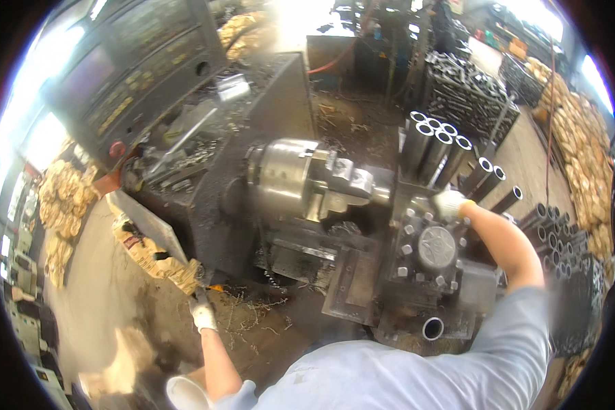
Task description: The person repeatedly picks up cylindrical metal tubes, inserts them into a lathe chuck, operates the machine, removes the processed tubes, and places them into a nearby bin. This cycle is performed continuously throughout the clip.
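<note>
My left hand (203,313), in a white work glove, reaches down at the lower left, by a dark lever or handle below a yellow paper-covered panel (159,261); its grip is too small to make out. My right hand (450,204), also gloved, rests at the back edge of the lathe's square tool post (437,247); its fingers are blurred. Left of the tool post is the lathe chuck (284,174) with stepped jaws (351,177). A short metal tube (433,328) stands near my body on the carriage.
Upright steel tubes (443,137) stand behind my right hand, with more tubes (553,238) stacked at the right. A bin of metal parts (466,92) is behind them. Metal chips (251,312) litter the floor. A long rod (184,138) lies on the headstock.
</note>
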Available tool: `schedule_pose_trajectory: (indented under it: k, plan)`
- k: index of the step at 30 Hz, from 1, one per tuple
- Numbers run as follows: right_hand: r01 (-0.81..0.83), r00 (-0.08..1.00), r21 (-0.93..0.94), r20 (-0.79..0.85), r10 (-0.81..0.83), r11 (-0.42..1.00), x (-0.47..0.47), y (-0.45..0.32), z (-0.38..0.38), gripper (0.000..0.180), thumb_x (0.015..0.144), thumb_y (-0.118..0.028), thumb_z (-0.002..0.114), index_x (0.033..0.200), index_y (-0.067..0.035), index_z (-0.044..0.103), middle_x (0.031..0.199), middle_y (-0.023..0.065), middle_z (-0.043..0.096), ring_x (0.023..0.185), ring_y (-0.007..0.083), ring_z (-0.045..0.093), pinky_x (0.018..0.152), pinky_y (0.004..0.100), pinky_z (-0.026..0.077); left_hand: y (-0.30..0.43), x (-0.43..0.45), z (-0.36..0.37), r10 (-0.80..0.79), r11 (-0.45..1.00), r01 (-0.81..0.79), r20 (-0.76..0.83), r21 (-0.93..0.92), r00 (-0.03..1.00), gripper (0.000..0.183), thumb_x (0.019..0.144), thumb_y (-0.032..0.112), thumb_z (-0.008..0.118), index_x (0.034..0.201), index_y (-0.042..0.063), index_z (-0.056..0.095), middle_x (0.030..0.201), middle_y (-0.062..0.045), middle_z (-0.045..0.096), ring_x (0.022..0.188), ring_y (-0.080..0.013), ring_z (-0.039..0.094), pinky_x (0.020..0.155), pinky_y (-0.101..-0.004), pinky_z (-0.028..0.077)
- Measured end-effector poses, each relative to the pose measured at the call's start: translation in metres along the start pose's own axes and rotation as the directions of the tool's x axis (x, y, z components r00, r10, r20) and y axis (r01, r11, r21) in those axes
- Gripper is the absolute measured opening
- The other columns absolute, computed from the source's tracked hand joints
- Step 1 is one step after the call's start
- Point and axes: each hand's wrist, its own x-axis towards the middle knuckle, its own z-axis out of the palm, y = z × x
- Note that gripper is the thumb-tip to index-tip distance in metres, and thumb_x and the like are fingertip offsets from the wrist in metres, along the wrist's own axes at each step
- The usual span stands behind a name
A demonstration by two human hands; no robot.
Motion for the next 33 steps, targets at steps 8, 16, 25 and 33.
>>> schedule_pose_trajectory:
  k: [8,16,25,33]
  plan:
    - [-0.163,0.344,0.709,-0.611,0.713,0.686,-0.174,-0.011,-0.033,0.040,0.080,-0.026,0.089,0.107,-0.001,0.071,0.092,0.0192,0.077,0.086,0.0347,0.076,0.084,0.0438,0.060,0.375,0.029,0.011,0.926,0.346,-0.848,0.000,0.401,0.377,0.048,0.102,0.018,0.063,0.146,-0.001,0.060,0.104,-0.023,0.076,0.097,-0.0380,0.074,0.099,-0.0515,0.055]
    - [0.840,0.175,0.535,-0.427,0.887,0.092,-0.302,-0.086,-0.014,0.059,0.094,-0.020,0.084,0.141,0.003,0.057,0.123,0.0146,0.073,0.102,0.0204,0.072,0.086,0.0316,0.058,0.464,0.157,0.032,0.493,0.486,-0.498,0.246,0.718,0.835,0.078,0.106,0.049,0.047,0.171,0.012,0.024,0.143,-0.026,0.067,0.132,-0.0409,0.066,0.112,-0.0489,0.050]
    - [0.788,0.321,0.483,-0.852,0.413,0.383,-0.351,-0.206,0.015,0.069,0.080,-0.054,0.085,0.120,-0.002,0.062,0.112,0.0153,0.072,0.101,0.0294,0.075,0.088,0.0419,0.064,0.272,-0.161,0.007,0.896,0.410,-0.894,0.263,-0.181,0.358,0.020,0.096,0.009,0.071,0.113,0.000,0.074,0.104,-0.021,0.077,0.094,-0.0359,0.076,0.085,-0.0426,0.061]
    - [0.866,0.484,0.500,-0.838,-0.252,0.001,-0.311,-0.272,0.011,0.052,0.070,-0.016,0.097,0.114,-0.003,0.074,0.114,0.0151,0.078,0.105,0.0339,0.077,0.093,0.0436,0.062,-0.273,-0.316,-0.143,-0.433,0.499,-0.576,0.763,0.647,0.481,0.053,0.106,0.042,0.048,0.134,0.003,0.070,0.143,-0.028,0.064,0.133,-0.0449,0.062,0.113,-0.0504,0.050]
